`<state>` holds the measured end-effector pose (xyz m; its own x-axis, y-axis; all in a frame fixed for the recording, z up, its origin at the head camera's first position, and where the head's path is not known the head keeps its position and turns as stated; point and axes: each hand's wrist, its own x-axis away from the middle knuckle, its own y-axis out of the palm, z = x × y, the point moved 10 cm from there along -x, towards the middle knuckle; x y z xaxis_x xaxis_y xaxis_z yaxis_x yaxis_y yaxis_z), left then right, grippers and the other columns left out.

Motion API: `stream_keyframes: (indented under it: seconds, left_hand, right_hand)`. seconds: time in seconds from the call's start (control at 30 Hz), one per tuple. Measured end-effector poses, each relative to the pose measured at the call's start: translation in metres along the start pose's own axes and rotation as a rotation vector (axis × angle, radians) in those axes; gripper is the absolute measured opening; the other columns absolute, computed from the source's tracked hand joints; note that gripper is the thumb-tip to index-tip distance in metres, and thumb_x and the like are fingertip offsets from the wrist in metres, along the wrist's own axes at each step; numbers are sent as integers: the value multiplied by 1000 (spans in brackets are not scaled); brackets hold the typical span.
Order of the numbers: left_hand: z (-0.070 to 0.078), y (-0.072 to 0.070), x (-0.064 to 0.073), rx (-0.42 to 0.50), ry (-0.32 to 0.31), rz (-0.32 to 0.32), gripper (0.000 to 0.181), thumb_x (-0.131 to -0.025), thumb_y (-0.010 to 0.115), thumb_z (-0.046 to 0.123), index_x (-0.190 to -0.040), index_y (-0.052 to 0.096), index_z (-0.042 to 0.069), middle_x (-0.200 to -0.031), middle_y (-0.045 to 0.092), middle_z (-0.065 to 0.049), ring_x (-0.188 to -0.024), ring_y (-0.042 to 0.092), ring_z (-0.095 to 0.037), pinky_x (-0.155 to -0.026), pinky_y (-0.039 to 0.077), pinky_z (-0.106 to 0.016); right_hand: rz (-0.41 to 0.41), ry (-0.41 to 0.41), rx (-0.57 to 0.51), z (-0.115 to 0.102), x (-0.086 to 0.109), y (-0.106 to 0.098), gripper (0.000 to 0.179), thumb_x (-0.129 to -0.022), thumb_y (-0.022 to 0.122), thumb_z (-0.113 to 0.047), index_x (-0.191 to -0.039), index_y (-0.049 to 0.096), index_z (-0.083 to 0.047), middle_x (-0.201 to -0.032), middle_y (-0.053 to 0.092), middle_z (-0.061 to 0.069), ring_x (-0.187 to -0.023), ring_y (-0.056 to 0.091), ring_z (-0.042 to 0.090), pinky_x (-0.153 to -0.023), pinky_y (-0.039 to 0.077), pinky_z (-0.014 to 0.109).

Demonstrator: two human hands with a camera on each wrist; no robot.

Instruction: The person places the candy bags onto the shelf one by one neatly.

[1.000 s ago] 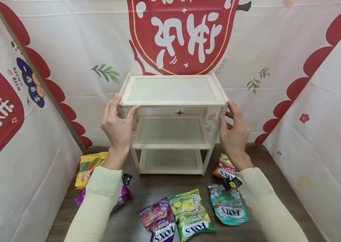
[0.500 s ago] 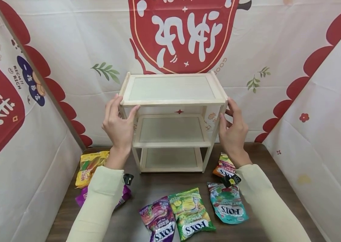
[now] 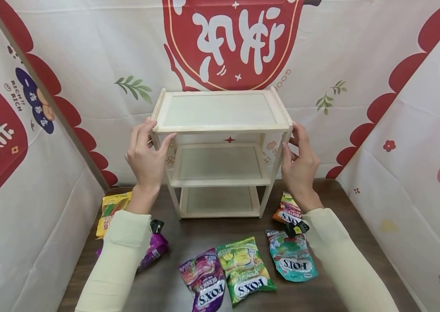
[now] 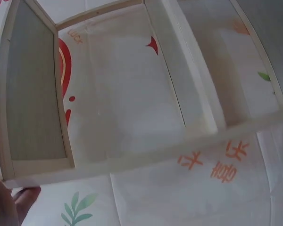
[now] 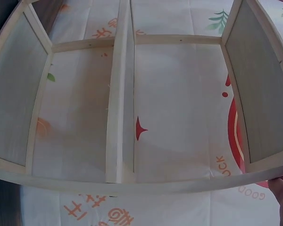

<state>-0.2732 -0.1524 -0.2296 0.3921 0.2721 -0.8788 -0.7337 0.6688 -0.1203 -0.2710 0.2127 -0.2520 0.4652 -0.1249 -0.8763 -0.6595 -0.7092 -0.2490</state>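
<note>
A pale wooden three-tier shelf [image 3: 220, 110] with greyish panels stands upright on the dark table, against the cloth backdrop. At its upper left front corner, my left hand [image 3: 144, 158] grips the frame, fingers on the outer side and thumb toward the front. My right hand [image 3: 301, 167] pinches the right front post just below the top tier. In the left wrist view, part of the left hand [image 4: 4, 202] shows at the frame's corner. Fingers of the right hand [image 5: 282, 188] touch the frame at the right edge of the right wrist view.
Candy bags lie about the shelf on the table [image 3: 177, 299]: purple berries [image 3: 205, 277], green spring tea [image 3: 245, 271], teal mint [image 3: 291, 258] and orange fruits [image 3: 287, 210]. A yellow bag [image 3: 112, 208] and another purple bag [image 3: 155, 249] are partly behind the left sleeve. Printed cloth encloses three sides.
The head view has shifted slightly, so the whole scene sits a little higher and further left in it. Both hands keep their hold on the shelf, which stays in place.
</note>
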Motion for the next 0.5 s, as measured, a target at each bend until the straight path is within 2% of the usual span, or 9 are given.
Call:
stream_keyframes:
  seconds: [0.17, 0.23, 0.33, 0.43, 0.5]
  left_hand:
    - [2, 2, -9, -16, 83, -82, 44, -76, 81, 28, -103, 67, -3, -104, 61, -18, -102, 63, -27, -62, 53, -41]
    - [5, 4, -11, -32, 131, -117, 40, -77, 81, 26, -100, 68, -4, -104, 60, -19, -102, 61, -29, -65, 52, -43]
    - [9, 6, -14, -41, 200, -162, 35, -77, 81, 21, -98, 68, -4, -104, 60, -20, -108, 58, -33, -83, 52, -44]
    - [18, 9, -14, -47, 293, -212, 32, -78, 80, 18, -100, 68, -2, -107, 61, -21, -117, 53, -33, -100, 44, -41]
    - [25, 12, -12, -33, 360, -245, 30, -77, 81, 14, -101, 68, -1, -109, 62, -20, -119, 52, -34, -105, 39, -40]
  right_hand:
    - [-10, -2, -17, 1, -2, 1, 48, -89, 63, 0, -135, 51, -13, -133, 57, -5, -106, 63, 20, -75, 56, 39]
    - [-11, -5, -24, 1, -1, 2, 48, -90, 62, -1, -135, 51, -13, -133, 57, -6, -106, 63, 21, -74, 56, 41]
    - [-14, -7, -27, 2, 0, 2, 48, -90, 61, -1, -135, 51, -13, -133, 56, -6, -106, 63, 21, -74, 56, 43]
    - [-21, -7, -19, 2, 0, 3, 48, -91, 61, -1, -136, 50, -13, -134, 56, -4, -108, 63, 22, -74, 56, 44]
    - [-25, -12, -9, 1, 0, 2, 49, -90, 61, 0, -136, 49, -13, -134, 56, -3, -109, 62, 23, -75, 56, 44]
